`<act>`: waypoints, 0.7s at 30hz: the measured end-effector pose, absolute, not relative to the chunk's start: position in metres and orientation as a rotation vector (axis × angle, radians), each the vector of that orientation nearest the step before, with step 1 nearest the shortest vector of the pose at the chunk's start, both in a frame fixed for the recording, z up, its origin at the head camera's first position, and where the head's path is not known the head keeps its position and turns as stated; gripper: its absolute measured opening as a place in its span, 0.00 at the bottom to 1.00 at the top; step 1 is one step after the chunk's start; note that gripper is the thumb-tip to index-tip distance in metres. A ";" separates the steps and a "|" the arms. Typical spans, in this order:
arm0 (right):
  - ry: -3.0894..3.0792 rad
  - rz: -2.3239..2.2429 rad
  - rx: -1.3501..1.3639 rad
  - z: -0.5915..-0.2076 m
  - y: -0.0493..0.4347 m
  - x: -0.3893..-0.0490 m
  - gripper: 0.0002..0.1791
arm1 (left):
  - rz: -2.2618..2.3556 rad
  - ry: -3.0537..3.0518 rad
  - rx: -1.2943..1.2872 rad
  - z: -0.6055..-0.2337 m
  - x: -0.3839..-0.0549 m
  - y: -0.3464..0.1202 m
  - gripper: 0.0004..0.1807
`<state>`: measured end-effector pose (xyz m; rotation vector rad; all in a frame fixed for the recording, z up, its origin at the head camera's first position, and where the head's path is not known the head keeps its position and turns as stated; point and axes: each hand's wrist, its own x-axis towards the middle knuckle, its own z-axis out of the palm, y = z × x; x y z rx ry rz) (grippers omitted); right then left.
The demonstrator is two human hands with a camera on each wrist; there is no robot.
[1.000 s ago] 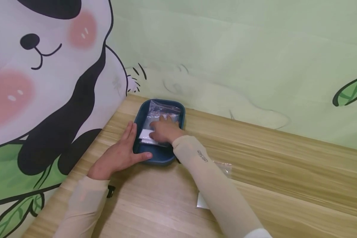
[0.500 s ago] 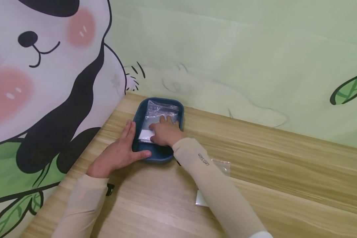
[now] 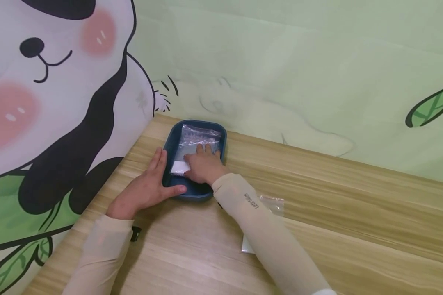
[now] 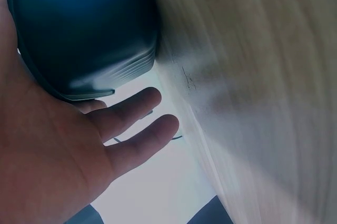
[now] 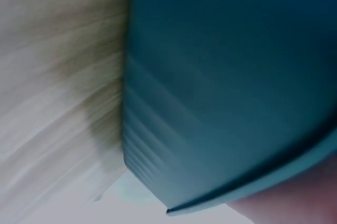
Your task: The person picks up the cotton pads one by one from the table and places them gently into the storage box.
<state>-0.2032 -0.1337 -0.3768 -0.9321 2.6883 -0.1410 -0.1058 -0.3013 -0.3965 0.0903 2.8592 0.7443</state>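
A dark blue tray point(image 3: 195, 197) stands near the back left of the table, in the head view. In it lies a clear plastic zip bag point(image 3: 199, 133) with a white part point(image 3: 179, 167) at its near end. My right hand point(image 3: 206, 166) rests on the bag, fingers spread. My left hand point(image 3: 142, 194) lies along the tray's left side, its fingers straight and the thumb over the near rim. The left wrist view has the tray's wall point(image 4: 79, 29) beside the left palm point(image 4: 47, 150). The tray's outer wall point(image 5: 210, 92) fills most of the right wrist view.
Another clear zip bag point(image 3: 276, 205) with a white part point(image 3: 247, 246) lies on the wooden table point(image 3: 177, 254), partly hidden under the right forearm. A panda-printed backdrop point(image 3: 96, 102) rises at the left, and pale green cloth point(image 3: 299, 69) hangs behind the table.
My right hand has slid slightly toward the near end of the bag, and the white layers under it now look more evenly lined up. The left hand stays at the tray.
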 end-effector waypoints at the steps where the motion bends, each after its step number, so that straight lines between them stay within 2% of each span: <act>1: 2.700 -0.159 -0.937 -0.375 -0.132 -0.203 0.32 | 0.746 2.856 0.086 -0.397 -0.106 -0.301 0.68; 6: 2.749 -0.338 -0.977 -0.361 -0.116 -0.201 0.32 | 0.760 2.838 0.065 -0.397 -0.106 -0.302 0.68; 13: 2.753 -0.655 -1.022 -0.340 -0.063 -0.192 0.29 | 0.756 2.841 0.061 -0.397 -0.108 -0.300 0.67; 21: 2.738 -0.961 -0.814 -0.346 0.018 -0.170 0.27 | 0.773 2.841 0.072 -0.398 -0.108 -0.300 0.68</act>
